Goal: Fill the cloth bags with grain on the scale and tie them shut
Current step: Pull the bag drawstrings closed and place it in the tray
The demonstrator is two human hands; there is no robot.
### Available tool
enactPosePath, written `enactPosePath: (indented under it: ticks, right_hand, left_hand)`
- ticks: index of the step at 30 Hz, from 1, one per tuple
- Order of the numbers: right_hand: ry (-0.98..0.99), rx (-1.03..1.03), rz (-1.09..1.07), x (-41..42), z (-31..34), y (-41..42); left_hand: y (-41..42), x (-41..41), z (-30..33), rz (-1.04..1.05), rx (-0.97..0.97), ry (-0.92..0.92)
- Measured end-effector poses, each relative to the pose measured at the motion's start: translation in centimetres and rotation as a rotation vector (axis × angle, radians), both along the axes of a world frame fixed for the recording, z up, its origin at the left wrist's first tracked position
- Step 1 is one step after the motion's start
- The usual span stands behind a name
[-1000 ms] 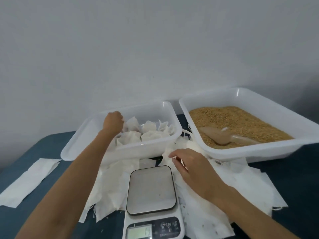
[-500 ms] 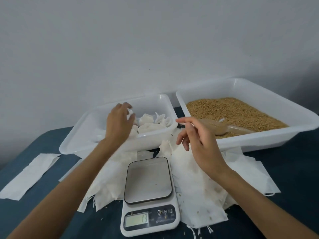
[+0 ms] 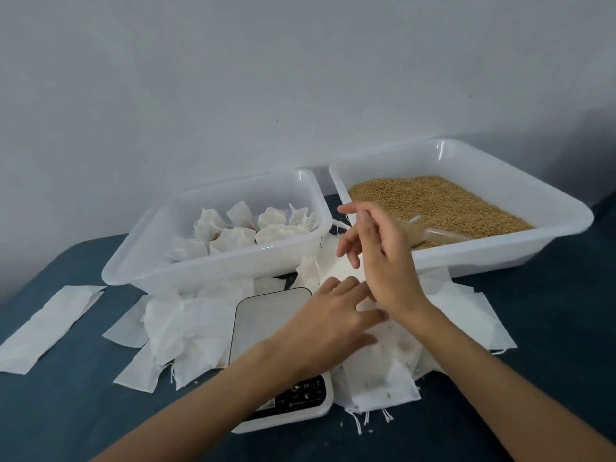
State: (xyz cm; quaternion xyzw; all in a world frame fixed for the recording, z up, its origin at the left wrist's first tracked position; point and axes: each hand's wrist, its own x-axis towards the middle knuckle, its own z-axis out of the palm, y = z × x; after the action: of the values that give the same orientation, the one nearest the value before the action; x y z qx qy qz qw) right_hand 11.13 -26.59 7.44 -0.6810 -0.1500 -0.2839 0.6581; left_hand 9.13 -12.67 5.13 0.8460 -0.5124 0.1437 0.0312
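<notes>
My right hand [image 3: 378, 258] is raised in front of the grain tray [image 3: 500, 260], its thumb and forefinger pinched on the top of an empty white cloth bag [image 3: 335, 270] that hangs below it. My left hand [image 3: 333, 316] reaches across the scale [image 3: 263, 315] with fingers spread, its fingertips at the lower part of that bag. The scale's platform is bare and my left forearm hides its display. Brown grain [image 3: 433, 201] fills the right tray, and a clear scoop [image 3: 433, 233] lies in it.
A white tray [image 3: 140, 261] at the back left holds several tied filled bags [image 3: 233, 233]. Loose empty cloth bags lie in piles left of the scale [image 3: 180, 328] and right of it [image 3: 460, 308]. A cloth strip [image 3: 50, 321] lies far left on the dark blue table.
My left hand has left the tray of tied bags and crossed over the scale to the bag. My right hand lifted a bag off the right pile.
</notes>
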Motion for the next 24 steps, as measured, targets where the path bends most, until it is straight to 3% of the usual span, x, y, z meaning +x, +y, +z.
enactPosePath:
  ticks: [3,5,10,13,15,18,24]
  right_hand:
    - [0.005,-0.015,0.011,-0.2,0.0,-0.1]
    - [0.014,-0.02,0.033,-0.2,0.0,-0.2]
    - [0.161,-0.266,0.286,-0.1,-0.3,-0.3]
    - [0.24,-0.395,0.385,-0.3,-1.4,0.5]
    - [0.262,-0.354,0.354,-0.4,-1.9,1.0]
    - [0.277,-0.246,0.322,-0.1,-2.3,1.3]
    - [0.194,-0.306,0.083,-0.6,-3.0,2.3]
  left_hand:
    - [-0.1,-0.1,-0.5,-0.013,-0.071,-0.184]
    - [0.8,0.1,-0.4,0.028,-0.237,-0.147]
    - [5.3,1.5,0.0,0.415,-0.818,0.367]
    - [6.9,2.0,-0.6,0.453,-0.99,0.582]
    - [7.4,1.9,-1.1,0.451,-1.075,0.663]
    - [8.1,2.2,-1.4,0.462,-1.143,0.679]
    - [8.1,1.0,-1.1,0.478,-1.259,0.484]
